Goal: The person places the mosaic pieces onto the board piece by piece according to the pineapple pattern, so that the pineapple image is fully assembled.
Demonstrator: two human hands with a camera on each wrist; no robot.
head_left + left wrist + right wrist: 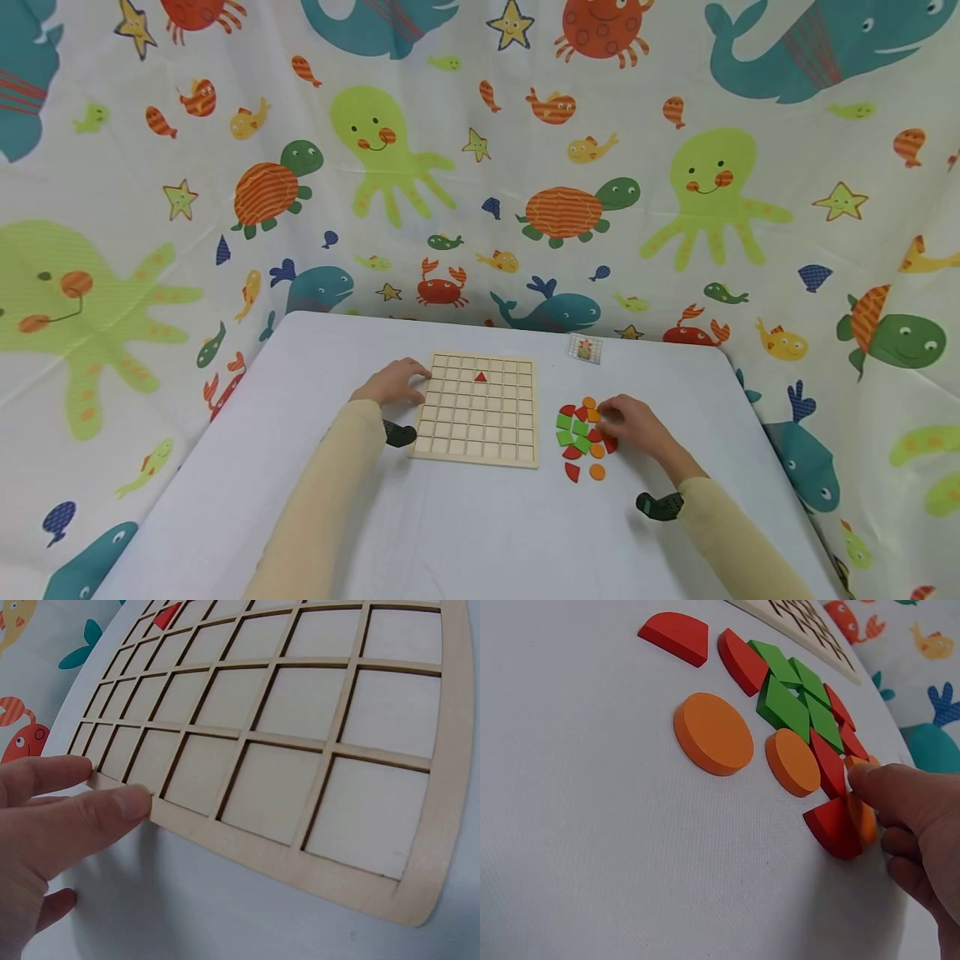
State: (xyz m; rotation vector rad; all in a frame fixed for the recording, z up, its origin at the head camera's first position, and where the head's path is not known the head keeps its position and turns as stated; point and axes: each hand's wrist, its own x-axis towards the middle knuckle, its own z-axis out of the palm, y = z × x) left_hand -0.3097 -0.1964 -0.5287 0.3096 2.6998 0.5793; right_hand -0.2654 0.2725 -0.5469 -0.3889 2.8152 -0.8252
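Observation:
A wooden grid board (pixel 477 408) lies flat on the table, with a red triangle piece (pixel 481 377) in one of its upper cells. My left hand (pixel 392 383) rests at the board's left edge; in the left wrist view the thumb (pixel 135 802) and forefinger touch the rim. To the right of the board, my right hand (pixel 636 423) reaches into a group of flat colored pieces. Its thumb and fingers pinch at an orange square piece (pixel 593 415), partly hidden by the thumb in the right wrist view. Green pieces (pixel 784 705), red pieces (pixel 742 661) and orange discs (pixel 714 733) lie around it.
A small card with a grid and a picture (pixel 585 348) lies near the table's back edge. White cloth covers the table (pixel 480 533). Behind it hangs a curtain (pixel 465 183) printed with sea animals.

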